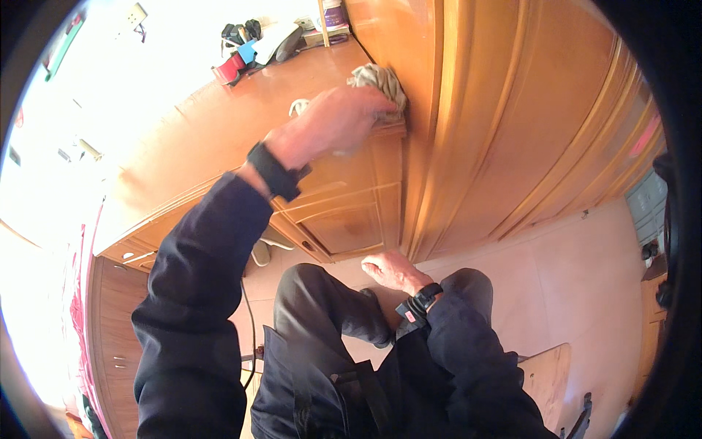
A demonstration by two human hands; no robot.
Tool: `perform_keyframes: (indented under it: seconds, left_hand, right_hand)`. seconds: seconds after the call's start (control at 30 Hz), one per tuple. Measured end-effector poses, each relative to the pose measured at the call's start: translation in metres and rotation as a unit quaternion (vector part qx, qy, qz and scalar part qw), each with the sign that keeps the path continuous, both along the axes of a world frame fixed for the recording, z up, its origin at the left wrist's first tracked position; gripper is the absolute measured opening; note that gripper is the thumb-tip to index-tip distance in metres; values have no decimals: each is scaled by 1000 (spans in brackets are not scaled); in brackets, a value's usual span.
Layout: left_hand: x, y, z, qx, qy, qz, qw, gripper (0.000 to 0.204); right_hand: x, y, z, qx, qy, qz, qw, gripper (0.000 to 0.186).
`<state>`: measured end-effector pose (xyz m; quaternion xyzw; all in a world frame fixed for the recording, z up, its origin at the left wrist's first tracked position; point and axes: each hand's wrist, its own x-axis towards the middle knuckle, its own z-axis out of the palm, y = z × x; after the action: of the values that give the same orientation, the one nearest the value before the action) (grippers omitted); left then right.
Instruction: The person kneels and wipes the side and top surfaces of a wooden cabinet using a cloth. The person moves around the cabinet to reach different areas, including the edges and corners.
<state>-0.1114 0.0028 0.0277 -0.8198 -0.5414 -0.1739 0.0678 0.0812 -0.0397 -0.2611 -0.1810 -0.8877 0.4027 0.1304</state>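
Note:
My left hand (329,124), blurred by movement, is closed on a crumpled grey-beige cloth (379,77) at the right end of the wooden cabinet top (205,132), against a tall wooden cabinet (475,124). Below the cloth is a panelled cabinet door (340,208). My right hand (395,272), with a black band at its wrist, hangs low beside my bent knees (314,293), its fingers curled; whether it holds anything is hidden.
A red object (228,69), blue item (246,53) and white tub (330,14) stand at the back of the top. A wooden board (548,380) lies behind my right arm. Pale floor (585,271) shows right, wood-grain drawers (117,336) left.

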Motion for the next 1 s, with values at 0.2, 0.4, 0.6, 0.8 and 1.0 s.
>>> perform_keyframes:
  seconds: [0.2, 0.4, 0.6, 0.8, 1.0]
  left_hand:
    - [-39, -84, 7, 8, -18, -68, 997, 40]
    - [-134, -132, 21, 73, -105, 138, 982, 42]
    - [-240, -166, 27, 74, -66, 394, 914, 35]
    - [-188, -172, 0, 10, -124, 286, 950, 36]
    - [-114, -134, -7, 41, -124, 204, 970, 36]
  right_hand:
    - [4, 1, 1, -10, -30, -19, 999, 25]
    - [5, 0, 3, -24, -1, -27, 999, 26]
    - [4, 0, 5, -19, -15, -11, 1000, 26]
    - [4, 1, 2, -12, -35, 9, 999, 27]
    - [3, 1, 5, 11, -65, 25, 998, 26]
